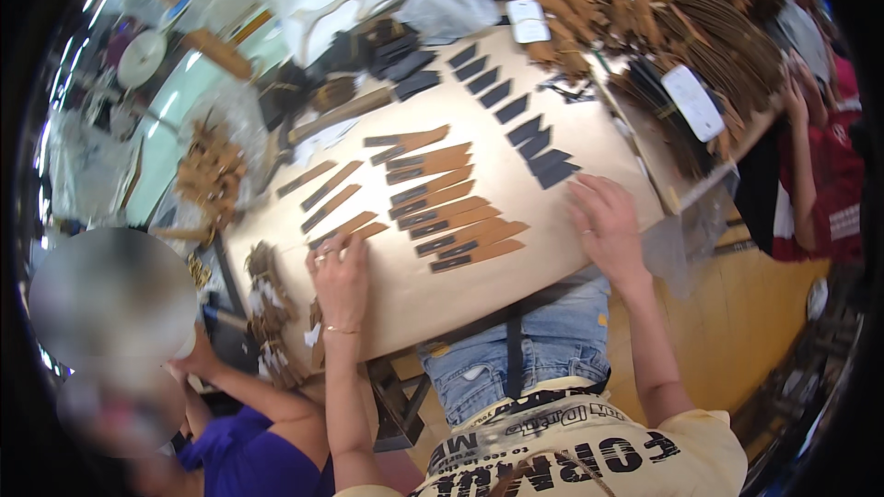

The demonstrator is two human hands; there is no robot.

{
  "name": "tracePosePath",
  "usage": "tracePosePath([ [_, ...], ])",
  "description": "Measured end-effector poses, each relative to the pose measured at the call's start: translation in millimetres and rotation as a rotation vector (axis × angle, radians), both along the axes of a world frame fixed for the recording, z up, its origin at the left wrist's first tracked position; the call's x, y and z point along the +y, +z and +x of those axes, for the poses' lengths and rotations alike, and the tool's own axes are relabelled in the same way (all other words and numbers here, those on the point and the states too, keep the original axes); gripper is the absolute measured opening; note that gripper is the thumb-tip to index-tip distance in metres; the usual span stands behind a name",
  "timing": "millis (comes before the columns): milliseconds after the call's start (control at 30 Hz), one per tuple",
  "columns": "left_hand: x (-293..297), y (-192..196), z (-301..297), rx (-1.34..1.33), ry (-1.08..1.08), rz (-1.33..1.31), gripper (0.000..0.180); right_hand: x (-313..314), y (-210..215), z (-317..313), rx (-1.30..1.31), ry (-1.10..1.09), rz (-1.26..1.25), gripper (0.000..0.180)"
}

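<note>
My left hand (339,269) is at the table's near left, its bent fingers down on the nearest of several brown leather-like strips (333,207) with dark ends. Part of that strip is hidden under the fingers. My right hand (604,221) hovers at the right, fingers apart, with its fingertips beside the nearest of the black pieces (555,167). These slant-cut pieces form a row running away from me, the near ones overlapping. Between my hands lies a column of overlapping brown strips with dark ends (460,212).
Bundled brown strips (723,37) and white cards (692,103) crowd the far right. Black stacks (405,60) and a clear plastic bag (448,7) lie at the back. A person in purple (258,442) works at left; another in red (829,175) stands at right.
</note>
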State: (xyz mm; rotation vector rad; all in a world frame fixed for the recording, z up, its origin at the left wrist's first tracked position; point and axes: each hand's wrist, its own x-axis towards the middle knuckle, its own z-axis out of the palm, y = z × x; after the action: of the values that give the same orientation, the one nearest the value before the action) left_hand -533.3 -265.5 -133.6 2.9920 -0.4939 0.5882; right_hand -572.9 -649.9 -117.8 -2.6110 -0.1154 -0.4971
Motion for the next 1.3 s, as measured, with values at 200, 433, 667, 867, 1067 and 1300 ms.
tracePosePath([
  [200, 7.2, -2.8, 7.2, -0.039, -0.066, 0.037, 0.012, 12.8, -17.2, 9.5, 0.063, 0.089, -0.176, 0.039],
  [433, 5.9, 11.5, -1.6, -0.124, 0.142, -0.350, 0.013, 14.6, -18.4, -13.2, 0.074, 0.048, -0.234, 0.036],
  [667, -20.2, 39.9, -12.6, 0.200, 0.192, -1.236, 0.015, 14.5, -9.7, -39.9, 0.135, 0.026, -0.226, 0.033],
  [867, -116.5, 52.2, -32.6, 0.804, -0.014, -1.388, 0.018, 11.1, -8.0, -48.9, 0.130, 0.022, -0.237, 0.032],
  [1067, -136.3, 53.6, -27.3, 0.909, -0.096, -1.478, 0.023, 10.0, -11.0, -39.9, 0.133, 0.020, -0.195, 0.035],
  [1300, -99.1, 56.8, -51.1, 0.827, 0.070, -1.452, 0.024, 14.2, -20.1, -15.5, 0.138, 0.067, -0.188, 0.045],
])
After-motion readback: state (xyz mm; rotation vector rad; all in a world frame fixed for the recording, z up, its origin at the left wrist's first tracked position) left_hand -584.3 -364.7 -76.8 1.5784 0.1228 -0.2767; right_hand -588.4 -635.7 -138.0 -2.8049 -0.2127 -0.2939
